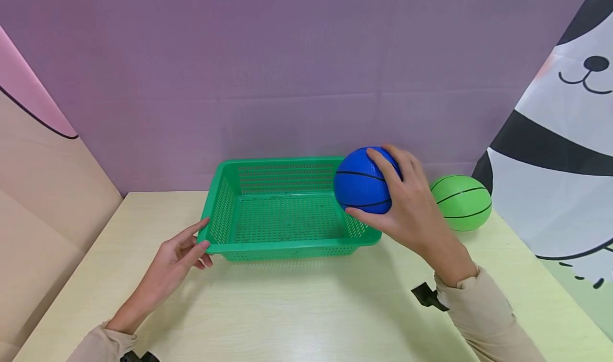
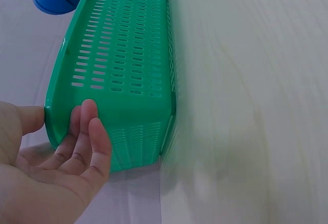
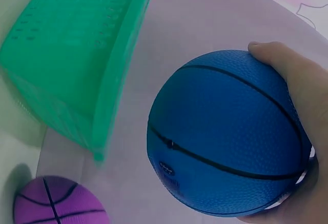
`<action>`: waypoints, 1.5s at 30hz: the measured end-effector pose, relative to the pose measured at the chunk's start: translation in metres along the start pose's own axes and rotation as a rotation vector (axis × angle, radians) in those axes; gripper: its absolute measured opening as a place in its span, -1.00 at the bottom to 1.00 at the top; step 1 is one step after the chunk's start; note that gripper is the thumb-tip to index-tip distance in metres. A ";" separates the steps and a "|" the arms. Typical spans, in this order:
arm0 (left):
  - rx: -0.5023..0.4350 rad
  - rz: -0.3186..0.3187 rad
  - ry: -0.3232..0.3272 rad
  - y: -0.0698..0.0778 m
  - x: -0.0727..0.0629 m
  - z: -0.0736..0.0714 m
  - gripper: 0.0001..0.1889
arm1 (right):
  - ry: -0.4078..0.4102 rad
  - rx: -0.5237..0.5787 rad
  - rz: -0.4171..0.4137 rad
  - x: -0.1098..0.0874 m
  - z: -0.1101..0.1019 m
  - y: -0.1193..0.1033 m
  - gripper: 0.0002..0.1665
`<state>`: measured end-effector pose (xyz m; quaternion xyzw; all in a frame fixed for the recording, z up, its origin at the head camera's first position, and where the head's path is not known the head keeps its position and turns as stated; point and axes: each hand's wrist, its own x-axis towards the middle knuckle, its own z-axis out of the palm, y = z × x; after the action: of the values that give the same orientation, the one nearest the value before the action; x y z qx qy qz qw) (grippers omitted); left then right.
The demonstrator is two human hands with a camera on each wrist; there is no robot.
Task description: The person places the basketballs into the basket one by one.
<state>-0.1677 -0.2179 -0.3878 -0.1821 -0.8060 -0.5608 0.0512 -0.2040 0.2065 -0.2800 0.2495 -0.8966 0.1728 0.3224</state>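
Right of the frame's centre, a round, blue, black-lined ball (image 1: 359, 185) is gripped by the right hand (image 1: 415, 213), fingers spread — best guided clear of the rectangular green plastic basket's rim (image 1: 287, 244) — whose lower-left corner, best steadied lightly, is pinched by the left hand (image 1: 165, 270).

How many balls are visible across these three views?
3: the blue ball in the right hand; the green ball right of the basket; the purple ball near the basket, seen only in the right wrist view. Others may be hidden.
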 end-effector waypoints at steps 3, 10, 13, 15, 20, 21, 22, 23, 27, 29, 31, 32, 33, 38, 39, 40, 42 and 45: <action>0.000 -0.001 0.001 0.000 0.000 0.000 -0.45 | -0.006 0.009 -0.012 0.003 0.008 -0.003 0.19; 0.005 -0.002 0.003 -0.001 0.000 0.000 -0.46 | -0.017 0.037 -0.049 0.006 0.029 -0.006 0.19; 0.006 -0.001 0.002 -0.002 0.001 0.001 -0.46 | -0.024 0.053 -0.059 0.005 0.038 -0.007 0.19; 0.007 0.001 0.002 -0.002 0.001 0.001 -0.46 | -0.034 0.063 -0.059 0.004 0.044 -0.006 0.20; 0.006 0.004 0.006 -0.004 0.001 0.002 -0.46 | -0.089 0.106 -0.028 0.000 0.059 -0.004 0.21; 0.004 0.004 0.006 -0.004 0.001 0.002 -0.46 | -0.100 0.116 -0.018 -0.002 0.061 -0.003 0.21; 0.004 0.005 0.006 -0.004 0.001 0.002 -0.46 | -0.109 0.124 -0.008 -0.003 0.064 -0.003 0.21; 0.004 0.005 0.005 -0.004 0.001 0.002 -0.46 | -0.117 0.131 0.001 -0.005 0.066 -0.002 0.20; 0.003 0.007 0.004 -0.003 0.002 0.003 -0.46 | -0.130 0.140 0.016 -0.008 0.072 0.001 0.20; 0.002 0.007 0.004 -0.003 0.001 0.003 -0.46 | -0.138 0.137 0.017 -0.009 0.075 0.001 0.20; -0.003 0.008 0.006 -0.003 0.001 0.002 -0.46 | -0.147 0.130 0.015 -0.010 0.078 0.001 0.19; -0.003 0.009 0.008 -0.004 0.000 0.002 -0.46 | -0.151 0.126 0.011 -0.011 0.080 0.001 0.19; -0.006 0.009 0.011 -0.004 0.000 0.002 -0.46 | -0.155 0.119 0.009 -0.011 0.081 0.001 0.18; -0.012 0.011 0.007 -0.006 0.001 0.005 -0.46 | -0.160 0.104 0.006 -0.015 0.084 0.003 0.17; -0.013 0.011 0.006 -0.006 0.001 0.005 -0.46 | -0.164 0.107 0.010 -0.016 0.085 0.004 0.17; -0.013 0.013 0.006 -0.006 0.001 0.005 -0.46 | -0.170 0.113 0.016 -0.016 0.086 0.004 0.17; -0.008 0.017 0.010 -0.006 0.001 0.004 -0.46 | -0.195 0.131 0.034 -0.016 0.088 0.004 0.15; -0.008 0.019 0.014 -0.005 0.000 0.002 -0.47 | -0.257 0.164 0.056 -0.016 0.091 0.003 0.02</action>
<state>-0.1690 -0.2174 -0.3935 -0.1861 -0.8016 -0.5648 0.0617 -0.2390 0.1715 -0.3576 0.2700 -0.9199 0.2211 0.1787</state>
